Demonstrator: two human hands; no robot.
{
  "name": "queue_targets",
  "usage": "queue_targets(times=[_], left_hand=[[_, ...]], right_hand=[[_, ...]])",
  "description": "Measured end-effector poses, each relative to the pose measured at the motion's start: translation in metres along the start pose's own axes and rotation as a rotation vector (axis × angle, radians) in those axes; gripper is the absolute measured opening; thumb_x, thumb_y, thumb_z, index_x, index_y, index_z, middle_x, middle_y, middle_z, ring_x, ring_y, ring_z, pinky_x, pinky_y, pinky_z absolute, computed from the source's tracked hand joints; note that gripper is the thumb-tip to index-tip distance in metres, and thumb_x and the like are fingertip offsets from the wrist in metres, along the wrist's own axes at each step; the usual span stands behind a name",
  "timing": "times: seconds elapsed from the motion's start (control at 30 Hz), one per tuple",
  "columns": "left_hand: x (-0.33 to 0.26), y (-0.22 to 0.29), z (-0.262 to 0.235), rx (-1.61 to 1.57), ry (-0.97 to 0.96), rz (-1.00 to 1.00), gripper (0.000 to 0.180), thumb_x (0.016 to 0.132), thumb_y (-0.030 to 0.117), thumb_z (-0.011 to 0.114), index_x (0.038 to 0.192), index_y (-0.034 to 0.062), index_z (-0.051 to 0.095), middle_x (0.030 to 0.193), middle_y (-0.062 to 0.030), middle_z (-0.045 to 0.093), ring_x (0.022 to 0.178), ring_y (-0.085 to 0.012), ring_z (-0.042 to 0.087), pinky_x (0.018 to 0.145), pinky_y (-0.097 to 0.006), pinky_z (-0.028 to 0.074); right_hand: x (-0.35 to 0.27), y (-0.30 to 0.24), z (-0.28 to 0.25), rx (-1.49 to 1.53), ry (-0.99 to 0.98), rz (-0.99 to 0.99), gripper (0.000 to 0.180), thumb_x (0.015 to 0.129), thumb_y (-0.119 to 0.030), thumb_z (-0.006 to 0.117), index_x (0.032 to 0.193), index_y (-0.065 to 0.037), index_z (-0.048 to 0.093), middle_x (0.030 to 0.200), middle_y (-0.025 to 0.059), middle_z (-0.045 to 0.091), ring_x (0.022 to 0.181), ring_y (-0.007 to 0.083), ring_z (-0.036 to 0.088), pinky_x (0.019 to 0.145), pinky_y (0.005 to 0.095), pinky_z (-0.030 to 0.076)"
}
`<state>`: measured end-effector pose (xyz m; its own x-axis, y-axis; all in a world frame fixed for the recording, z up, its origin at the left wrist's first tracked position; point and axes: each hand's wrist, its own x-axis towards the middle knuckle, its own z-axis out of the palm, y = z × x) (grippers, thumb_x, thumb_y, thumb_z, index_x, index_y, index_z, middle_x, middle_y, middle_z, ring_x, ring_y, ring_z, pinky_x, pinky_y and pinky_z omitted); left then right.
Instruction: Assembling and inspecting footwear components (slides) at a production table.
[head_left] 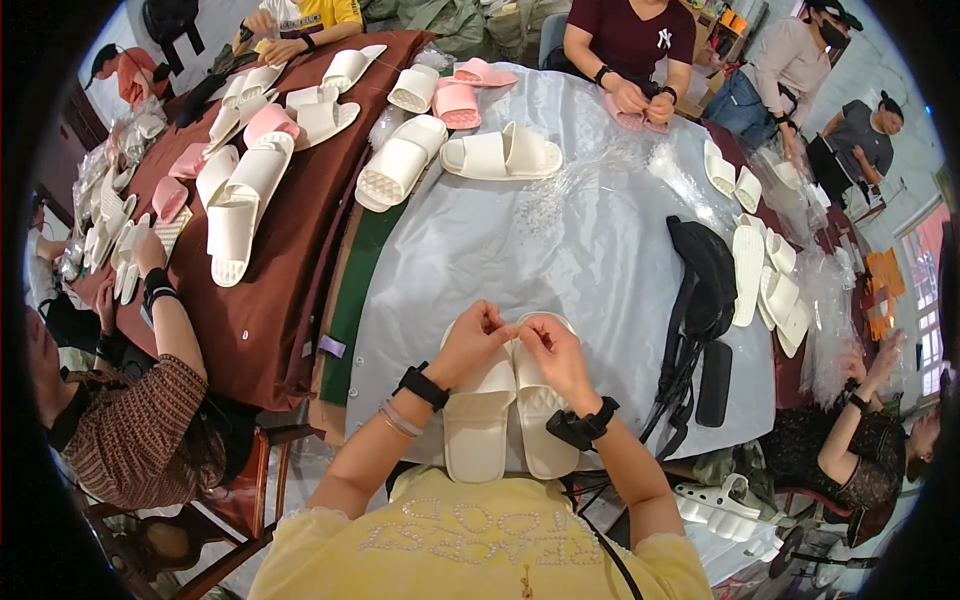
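Note:
A pair of white slippers (pixel 505 415) lies side by side, soles up, on the pale grey cloth (pixel 560 250) right in front of me. My left hand (pixel 470 340) and my right hand (pixel 552 347) meet above the slippers' far ends, fingertips pinched together over something too small to make out. Both wrists wear black bands, and the left also carries thin bracelets.
A black bag (pixel 705 290) with straps lies to my right. More white slippers (pixel 400 165) and pink slippers (pixel 458 100) cover the far table and the brown cloth (pixel 270 320) at left. Other people sit around the table, one close at my left (pixel 140 420).

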<state>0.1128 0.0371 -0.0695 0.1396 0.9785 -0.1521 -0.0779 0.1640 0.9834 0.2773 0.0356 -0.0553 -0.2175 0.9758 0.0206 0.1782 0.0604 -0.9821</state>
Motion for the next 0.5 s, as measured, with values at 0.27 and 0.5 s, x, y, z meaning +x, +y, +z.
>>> queue_targets(times=[0.27,0.5], left_hand=[[-0.002,0.009,0.003,-0.012,0.013,-0.042,0.021,0.082,0.006,0.061,0.081,0.0077,0.040,0.076,0.0025,0.051,0.068,-0.0034,0.045,0.058,-0.017,0.038],[0.001,-0.003,-0.001,0.024,0.005,-0.008,0.021,0.082,0.006,0.061,0.081,0.0077,0.039,0.079,0.0004,0.054,0.069,-0.0038,0.047,0.058,-0.018,0.039]], right_hand=[[0.000,-0.001,-0.002,0.061,0.026,0.068,0.012,0.085,-0.011,0.056,0.089,-0.001,0.057,0.075,0.0018,0.056,0.067,0.0080,0.050,0.061,0.0224,0.042],[0.001,-0.001,0.000,-0.038,0.002,-0.032,0.012,0.085,-0.011,0.056,0.089,0.000,0.057,0.075,0.0023,0.057,0.066,0.0082,0.050,0.061,0.0222,0.042]])
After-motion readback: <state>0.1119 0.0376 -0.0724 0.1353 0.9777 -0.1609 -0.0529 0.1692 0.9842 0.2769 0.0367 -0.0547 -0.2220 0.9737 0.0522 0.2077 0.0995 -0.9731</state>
